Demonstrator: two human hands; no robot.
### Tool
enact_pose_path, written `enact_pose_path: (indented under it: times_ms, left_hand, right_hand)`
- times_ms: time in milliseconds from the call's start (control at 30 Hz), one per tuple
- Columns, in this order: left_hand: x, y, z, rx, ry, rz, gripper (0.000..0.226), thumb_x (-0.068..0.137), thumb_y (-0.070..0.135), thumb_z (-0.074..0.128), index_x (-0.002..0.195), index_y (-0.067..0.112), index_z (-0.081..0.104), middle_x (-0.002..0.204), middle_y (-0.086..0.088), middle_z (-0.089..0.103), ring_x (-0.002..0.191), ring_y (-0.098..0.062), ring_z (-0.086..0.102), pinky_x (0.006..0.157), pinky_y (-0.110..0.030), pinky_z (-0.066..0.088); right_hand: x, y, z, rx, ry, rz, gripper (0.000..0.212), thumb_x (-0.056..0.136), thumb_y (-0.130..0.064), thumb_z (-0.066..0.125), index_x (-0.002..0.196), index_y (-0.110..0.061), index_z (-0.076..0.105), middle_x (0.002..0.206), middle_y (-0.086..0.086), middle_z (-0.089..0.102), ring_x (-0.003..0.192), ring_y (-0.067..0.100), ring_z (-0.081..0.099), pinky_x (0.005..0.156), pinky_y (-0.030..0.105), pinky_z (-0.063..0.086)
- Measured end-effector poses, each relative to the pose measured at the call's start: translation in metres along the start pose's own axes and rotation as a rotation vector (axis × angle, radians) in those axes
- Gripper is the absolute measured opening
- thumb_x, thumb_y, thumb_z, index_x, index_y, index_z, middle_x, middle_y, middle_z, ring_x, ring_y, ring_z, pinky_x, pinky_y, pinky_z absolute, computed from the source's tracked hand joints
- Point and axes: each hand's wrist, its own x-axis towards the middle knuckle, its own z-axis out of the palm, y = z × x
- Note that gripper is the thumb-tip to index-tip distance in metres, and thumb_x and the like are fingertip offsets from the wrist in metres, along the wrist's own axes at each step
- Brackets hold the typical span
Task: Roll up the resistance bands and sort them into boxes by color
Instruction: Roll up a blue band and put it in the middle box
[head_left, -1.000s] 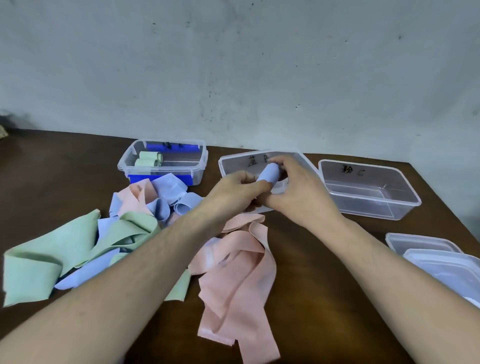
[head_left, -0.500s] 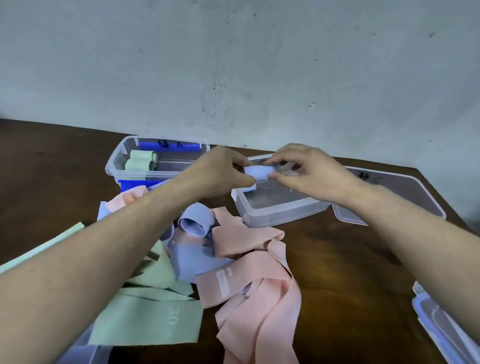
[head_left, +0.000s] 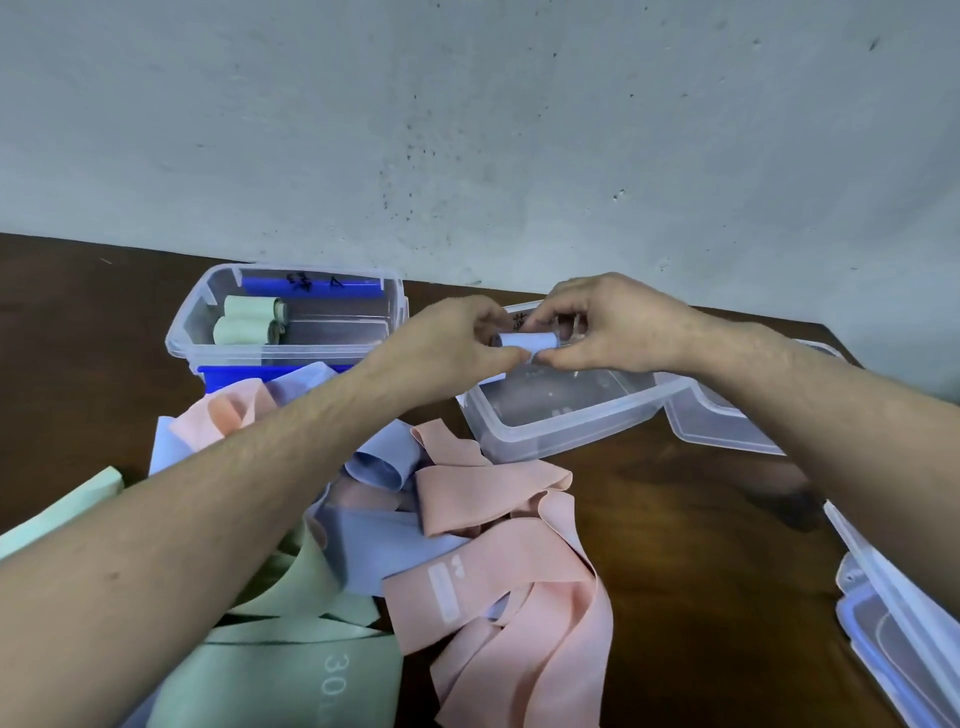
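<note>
Both hands hold a small rolled blue band just above the middle clear box. My left hand pinches its left end and my right hand pinches its right end. The left clear box with blue latches holds two rolled green bands. A third clear box sits to the right, partly hidden by my right arm. Loose pink bands, blue bands and green bands lie in a heap under my left arm.
Stacked clear lids lie at the right edge of the dark wooden table. A grey wall rises right behind the boxes.
Both hands carried the rolled blue band forward and now hold it over the middle box. The view shifted closer and lower over the table.
</note>
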Motion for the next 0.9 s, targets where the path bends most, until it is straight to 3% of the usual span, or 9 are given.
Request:
enact_pose_path:
  times_ms: [100, 267, 333, 433, 567, 700, 900]
  left_hand:
    - [0.0, -0.015, 0.003, 0.066, 0.064, 0.015, 0.034, 0.091, 0.042, 0.063, 0.119, 0.023, 0.057, 0.111, 0.006, 0.057, 0.09, -0.01, 0.052, 0.075, -0.022, 0.037]
    - [0.0, -0.027, 0.008, 0.172, -0.003, 0.032, 0.023, 0.095, 0.032, 0.058, 0.116, 0.022, 0.06, 0.117, 0.005, 0.051, 0.093, -0.011, 0.051, 0.087, -0.023, 0.041]
    - [0.004, -0.027, 0.008, 0.155, 0.01, 0.042, 0.019, 0.096, 0.025, 0.057, 0.113, 0.022, 0.063, 0.115, 0.005, 0.052, 0.094, -0.009, 0.051, 0.085, -0.021, 0.04]
    - [0.013, -0.027, 0.008, 0.133, 0.028, 0.041, 0.019, 0.096, 0.016, 0.055, 0.111, 0.019, 0.064, 0.112, 0.003, 0.053, 0.095, -0.011, 0.053, 0.083, -0.021, 0.041]
    - [0.024, -0.027, 0.008, 0.15, 0.048, 0.035, 0.022, 0.094, 0.009, 0.053, 0.111, 0.016, 0.065, 0.112, 0.003, 0.051, 0.097, -0.011, 0.052, 0.081, -0.019, 0.039]
    - [0.036, -0.028, 0.006, 0.159, 0.073, 0.033, 0.021, 0.094, 0.008, 0.052, 0.106, 0.015, 0.068, 0.114, 0.0, 0.058, 0.095, -0.01, 0.052, 0.078, -0.018, 0.037]
    - [0.044, -0.028, -0.001, 0.275, -0.035, 0.064, 0.03, 0.096, 0.012, 0.046, 0.115, 0.018, 0.068, 0.12, 0.002, 0.064, 0.099, -0.01, 0.053, 0.08, -0.019, 0.036]
  right_hand:
    - [0.001, 0.003, 0.007, -0.035, -0.035, 0.021, 0.025, 0.08, -0.028, 0.076, 0.104, -0.03, 0.072, 0.096, -0.017, 0.063, 0.083, 0.005, 0.057, 0.076, 0.026, 0.048]
    - [0.009, 0.007, 0.028, -0.149, -0.107, 0.003, 0.027, 0.083, -0.036, 0.074, 0.109, -0.028, 0.07, 0.088, -0.026, 0.052, 0.074, -0.007, 0.047, 0.064, 0.013, 0.033]
    - [0.013, 0.008, 0.037, -0.155, -0.14, -0.009, 0.028, 0.084, -0.037, 0.073, 0.111, -0.028, 0.07, 0.093, -0.024, 0.054, 0.074, -0.008, 0.046, 0.068, 0.015, 0.032]
    - [0.019, 0.01, 0.044, -0.145, -0.148, -0.011, 0.03, 0.084, -0.035, 0.073, 0.112, -0.027, 0.07, 0.1, -0.015, 0.061, 0.076, 0.0, 0.049, 0.068, 0.022, 0.04]
    - [0.029, 0.011, 0.046, -0.164, -0.121, 0.0, 0.031, 0.084, -0.035, 0.073, 0.114, -0.027, 0.071, 0.098, -0.017, 0.057, 0.08, 0.004, 0.048, 0.064, 0.012, 0.033]
    - [0.039, 0.012, 0.047, -0.168, -0.15, 0.029, 0.031, 0.082, -0.036, 0.074, 0.112, -0.029, 0.072, 0.11, -0.013, 0.067, 0.089, 0.005, 0.052, 0.074, 0.021, 0.039]
    - [0.049, 0.012, 0.046, -0.208, -0.142, 0.081, 0.037, 0.083, -0.037, 0.072, 0.119, -0.027, 0.069, 0.116, -0.007, 0.068, 0.101, 0.013, 0.06, 0.085, 0.03, 0.051]
